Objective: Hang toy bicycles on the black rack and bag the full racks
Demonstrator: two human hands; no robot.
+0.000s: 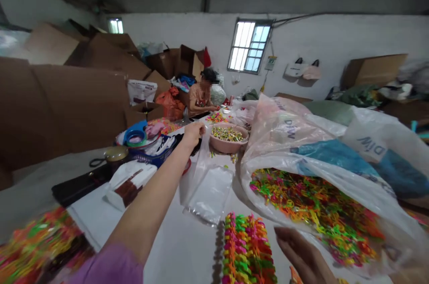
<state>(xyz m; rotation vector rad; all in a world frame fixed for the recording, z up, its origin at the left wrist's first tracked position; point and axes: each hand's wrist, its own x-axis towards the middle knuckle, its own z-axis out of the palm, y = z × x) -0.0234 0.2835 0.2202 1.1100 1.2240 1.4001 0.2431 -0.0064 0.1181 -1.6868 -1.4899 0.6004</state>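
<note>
One bare left hand (194,134), fingers curled tight, pinches a limp clear plastic bag (200,159) above stacked transparent bags (212,192) on the white table (177,244); the right hand (303,255), fingers extended, grip impossible to tell, is beside rows of multicoloured plastic pieces (248,248).

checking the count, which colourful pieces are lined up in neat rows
The pieces just left of the right hand; those in the open bag and elsewhere look jumbled.

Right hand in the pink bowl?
No, the right hand is beside the rows of bright plastic pieces, nearer the camera than the pink bowl.
</note>
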